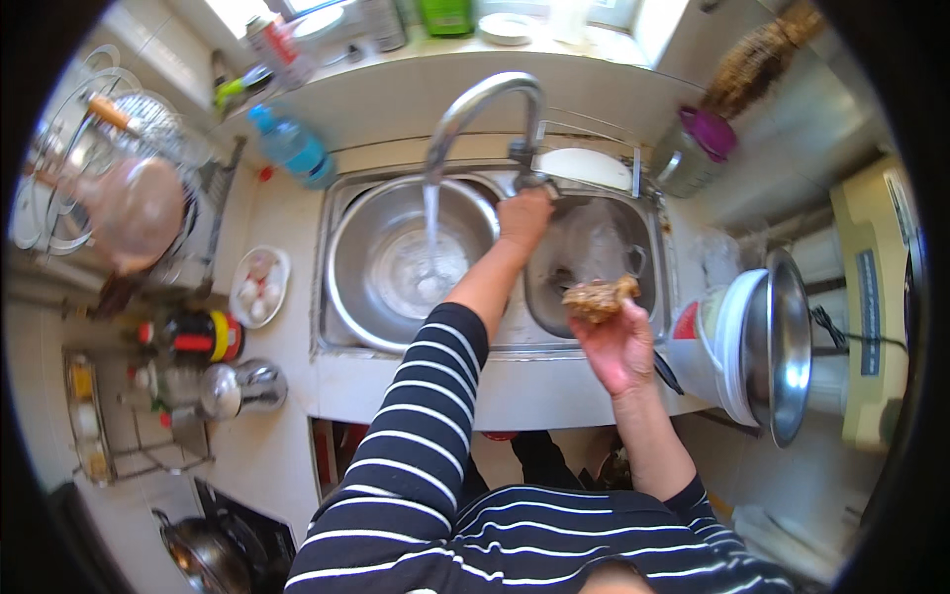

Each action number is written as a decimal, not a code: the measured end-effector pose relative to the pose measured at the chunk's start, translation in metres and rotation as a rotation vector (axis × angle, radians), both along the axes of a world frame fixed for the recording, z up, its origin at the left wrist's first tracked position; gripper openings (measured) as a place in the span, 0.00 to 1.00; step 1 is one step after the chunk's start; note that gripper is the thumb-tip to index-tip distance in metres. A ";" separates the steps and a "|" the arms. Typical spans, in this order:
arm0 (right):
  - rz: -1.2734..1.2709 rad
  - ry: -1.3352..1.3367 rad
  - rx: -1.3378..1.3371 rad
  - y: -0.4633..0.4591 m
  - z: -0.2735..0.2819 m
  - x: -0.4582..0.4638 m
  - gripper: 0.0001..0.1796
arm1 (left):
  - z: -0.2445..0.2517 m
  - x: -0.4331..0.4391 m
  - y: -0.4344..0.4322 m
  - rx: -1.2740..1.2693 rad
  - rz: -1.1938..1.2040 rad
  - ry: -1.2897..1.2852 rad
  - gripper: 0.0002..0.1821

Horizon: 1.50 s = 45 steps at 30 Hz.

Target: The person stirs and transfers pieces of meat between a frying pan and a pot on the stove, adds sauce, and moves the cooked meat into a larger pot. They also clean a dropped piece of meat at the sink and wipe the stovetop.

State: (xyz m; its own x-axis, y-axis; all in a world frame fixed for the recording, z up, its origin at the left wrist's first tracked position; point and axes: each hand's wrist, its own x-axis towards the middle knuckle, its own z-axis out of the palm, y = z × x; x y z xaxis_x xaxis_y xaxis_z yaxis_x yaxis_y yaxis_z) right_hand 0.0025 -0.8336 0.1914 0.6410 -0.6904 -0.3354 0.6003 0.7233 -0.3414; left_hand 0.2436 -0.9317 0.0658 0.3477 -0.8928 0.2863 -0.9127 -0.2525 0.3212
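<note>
My left hand (525, 221) is closed around the base of the chrome faucet (486, 93), where its handle sits; the fingers hide the handle. A stream of water (431, 215) runs from the spout into a round stainless steel basin (341, 297), which stands in the left sink bowl. Over the near edge of the right sink bowl (545, 308), my right hand (620, 345) grips a brown, rough, fibrous lump (600, 298), palm up. What the lump is cannot be told for sure. A clear plastic bag (594, 237) lies in that right bowl.
A blue bottle (297, 148) and a dish of garlic bulbs (260, 286) stand left of the sink. To the right are a white bucket (712, 349), a steel bowl (787, 349) and a purple-lidded jar (690, 152). A pot (208, 553) sits at lower left.
</note>
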 end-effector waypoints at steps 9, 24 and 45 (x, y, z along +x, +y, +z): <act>-0.061 0.034 0.022 -0.012 -0.002 -0.029 0.28 | 0.013 -0.004 -0.026 -0.007 -0.040 -0.068 0.24; 0.207 0.251 -0.089 0.000 -0.051 -0.015 0.25 | 0.059 -0.034 0.169 0.067 0.096 0.581 0.12; 1.337 -0.312 -0.278 0.537 0.129 0.204 0.22 | 0.311 -0.084 0.784 -0.430 0.972 -0.346 0.24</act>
State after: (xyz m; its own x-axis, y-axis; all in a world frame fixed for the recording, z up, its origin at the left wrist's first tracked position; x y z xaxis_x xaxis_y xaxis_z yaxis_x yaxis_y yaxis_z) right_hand 0.2069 -0.2962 0.3208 0.8797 0.4753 -0.0142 -0.4045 0.7322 -0.5480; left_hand 0.1600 -0.1478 0.3772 0.6859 -0.0882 0.7224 -0.4453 -0.8360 0.3207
